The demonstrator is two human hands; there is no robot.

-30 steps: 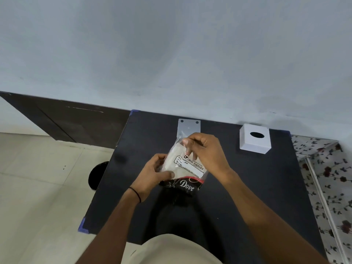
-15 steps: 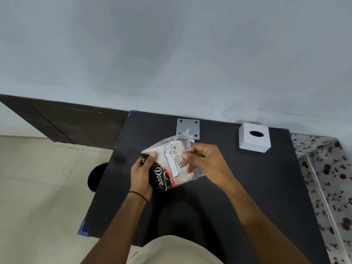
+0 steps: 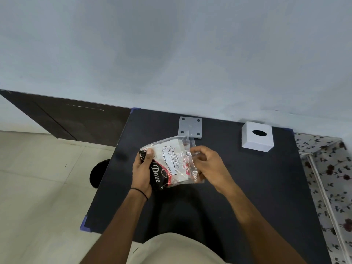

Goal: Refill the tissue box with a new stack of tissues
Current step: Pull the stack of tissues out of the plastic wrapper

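A clear plastic pack of white tissues (image 3: 169,164), with a black and red printed end, is held above the middle of the black table (image 3: 257,187). My left hand (image 3: 142,171) grips its dark left end, thumb on top. My right hand (image 3: 210,167) pinches the crinkled clear plastic at its right end. A white square tissue box (image 3: 257,137) with a dark oval hole on top stands at the table's far right, apart from both hands. A flat grey square plate (image 3: 190,127) with corner holes lies at the far edge, just behind the pack.
A pale wall runs right behind the table. A dark wood panel (image 3: 66,119) and tiled floor (image 3: 38,187) lie to the left, with a round black object (image 3: 100,172) by the table's left edge. A floral cloth surface (image 3: 331,178) adjoins the table on the right.
The pack has been turned from lying across to standing more lengthwise, dark end now at the left. My right hand has shifted from the top to the pack's right end.
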